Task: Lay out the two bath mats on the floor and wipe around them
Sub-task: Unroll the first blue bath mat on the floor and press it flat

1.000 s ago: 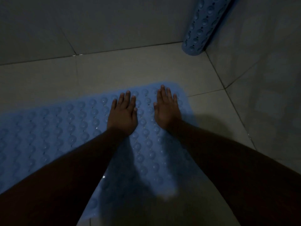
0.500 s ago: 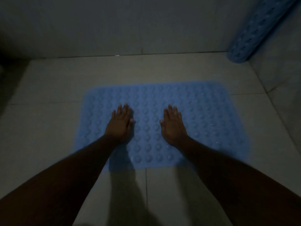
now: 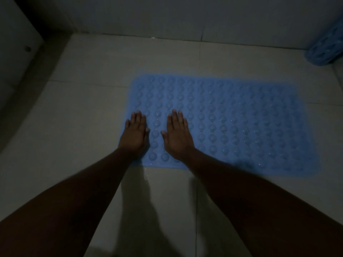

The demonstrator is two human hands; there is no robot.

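Observation:
A blue bath mat (image 3: 241, 123) with rows of round bumps lies flat on the pale tiled floor. My left hand (image 3: 134, 133) presses flat on the mat's left edge, fingers straight. My right hand (image 3: 177, 135) lies flat beside it, a little further in, fingers straight too. A second blue mat (image 3: 326, 49) stands rolled up in the far right corner, leaning against the wall and partly cut off by the frame.
Grey tiled walls (image 3: 185, 17) close the floor at the back and right. A dark wall or door edge (image 3: 16, 58) runs along the left. A small wet patch (image 3: 146, 174) glints on the floor tile just below the mat's near edge.
Both hands have slid leftward across the mat, from its right end through the middle to its left edge. The view has shifted left with them, so the rolled mat now sits at the frame's right edge.

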